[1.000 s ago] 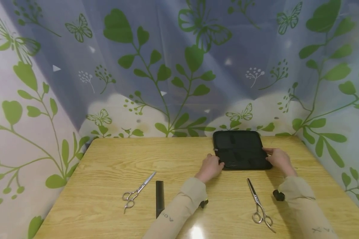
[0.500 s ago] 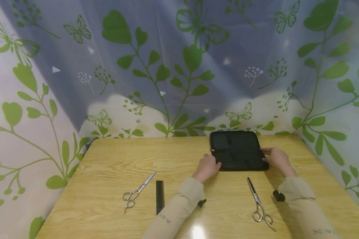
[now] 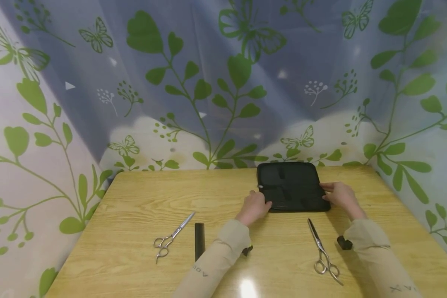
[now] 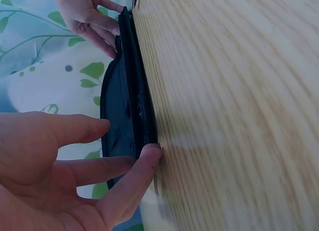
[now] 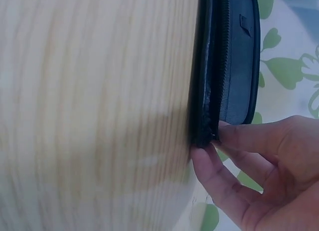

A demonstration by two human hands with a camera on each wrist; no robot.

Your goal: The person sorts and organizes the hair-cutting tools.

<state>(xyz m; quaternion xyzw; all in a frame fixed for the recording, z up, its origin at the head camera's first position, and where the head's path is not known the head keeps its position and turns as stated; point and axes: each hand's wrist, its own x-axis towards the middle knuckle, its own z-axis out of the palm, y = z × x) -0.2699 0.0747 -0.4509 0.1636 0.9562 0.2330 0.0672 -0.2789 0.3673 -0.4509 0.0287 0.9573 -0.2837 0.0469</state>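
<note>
- One black zip case [image 3: 291, 186] lies flat at the far right-centre of the tabletop [image 3: 141, 198], close to the back edge and the leaf-print curtain [image 3: 208, 82].
- Two hands are on it. The left hand [image 3: 254, 205] is at the case's near-left corner; in the left wrist view [image 4: 75, 171] its thumb tip touches the case's edge while the other fingers lie fairly straight beside the top face.
- The right hand [image 3: 340, 196] is at the case's right edge; in the right wrist view [image 5: 259, 176] its thumb sits under the corner and a finger on top, pinching the edge lightly.
- Two pairs of scissors lie on the tabletop: the left scissors [image 3: 171, 239] well apart from the case, the right scissors [image 3: 322, 254] near the right forearm.
- One black comb [image 3: 199, 246] lies just beside the left scissors.
- Two small black wrist devices show under the sleeves: the left one [image 3: 247, 250] and the right one [image 3: 344, 242], both partly hidden.
- The comb's near end is covered by the left sleeve [image 3: 219, 265].
- Whether the case's zip is fully closed cannot be made out.
- Both wrist views are blurred on the wood grain.
</note>
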